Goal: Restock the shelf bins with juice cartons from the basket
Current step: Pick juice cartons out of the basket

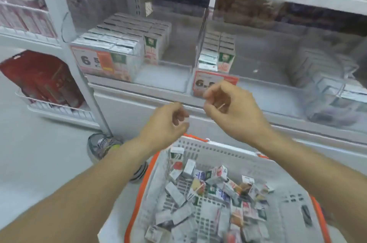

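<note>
We see the shelf (139, 91) with clear bins: the left bin (168, 81) holds stacked juice cartons (119, 44) on its left side with bare floor to the right, the middle bin (258, 57) has a short carton row (217, 52) against its left wall and open room beyond. Below, the white orange-rimmed basket (278, 173) holds loose jumbled cartons (208, 193). Above its far rim our left hand (166, 123) has loosely curled fingers holding nothing; our right hand (232, 107) is curled too, maybe pinching a thin stick, we cannot tell.
</note>
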A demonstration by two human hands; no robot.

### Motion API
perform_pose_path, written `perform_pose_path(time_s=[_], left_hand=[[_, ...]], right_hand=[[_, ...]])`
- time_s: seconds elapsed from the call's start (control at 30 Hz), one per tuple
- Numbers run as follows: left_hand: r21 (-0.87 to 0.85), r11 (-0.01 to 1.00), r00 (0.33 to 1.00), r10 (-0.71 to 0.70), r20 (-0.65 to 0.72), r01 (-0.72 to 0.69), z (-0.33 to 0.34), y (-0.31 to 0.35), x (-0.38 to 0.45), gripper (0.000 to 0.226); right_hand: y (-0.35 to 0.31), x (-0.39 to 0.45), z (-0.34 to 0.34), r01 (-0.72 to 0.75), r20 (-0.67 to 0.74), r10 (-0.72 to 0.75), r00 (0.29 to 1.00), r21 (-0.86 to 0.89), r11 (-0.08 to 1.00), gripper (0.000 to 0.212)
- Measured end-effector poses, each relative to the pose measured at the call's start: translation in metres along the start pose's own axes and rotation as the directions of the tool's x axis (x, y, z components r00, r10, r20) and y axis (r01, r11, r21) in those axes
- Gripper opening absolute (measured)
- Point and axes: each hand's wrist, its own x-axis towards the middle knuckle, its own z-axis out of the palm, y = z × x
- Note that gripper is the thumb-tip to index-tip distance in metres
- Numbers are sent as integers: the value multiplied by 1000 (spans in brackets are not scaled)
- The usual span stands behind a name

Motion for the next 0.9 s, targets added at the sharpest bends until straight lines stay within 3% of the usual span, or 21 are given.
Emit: perform_pose_path(time_s=[0.1, 0.2, 0.33, 0.43, 0.5, 0.57, 0.67, 0.8, 0.9], left_hand=[[75, 996, 925, -70, 373, 45, 41, -13, -36, 23], [224, 973, 812, -168, 559, 47, 69, -34, -60, 22], [376, 915, 685, -368, 629, 146, 110, -61, -82, 36], [524, 824, 503, -554, 663, 217, 140, -89, -101, 47], [599, 777, 421, -618, 664, 196, 151, -103, -113, 52], [636, 755, 409, -637, 654, 160, 157, -111, -119, 54], [634, 755, 443, -633, 635, 169, 163, -120, -117, 47], [624, 757, 497, -624, 603, 194, 160, -125, -119, 44], [617, 764, 543, -606, 582, 190, 154, -125, -121, 41]], right_hand=[[68, -63, 12, -235, 195, 235, 952, -22, 972, 15], [135, -117, 39, -410, 339, 400, 852, -45, 911, 12], [195, -168, 86, -551, 533, 503, 681, -80, 830, 11], [213, -193, 115, -574, 599, 536, 595, -150, 805, 17], [221, -199, 135, -571, 632, 540, 556, -181, 800, 21], [226, -202, 156, -584, 654, 547, 523, -193, 789, 28], [232, -201, 189, -592, 654, 581, 485, -244, 768, 53], [226, -201, 222, -756, 561, 724, 401, -243, 607, 83], [215, -201, 236, -820, 454, 798, 396, -216, 530, 86]])
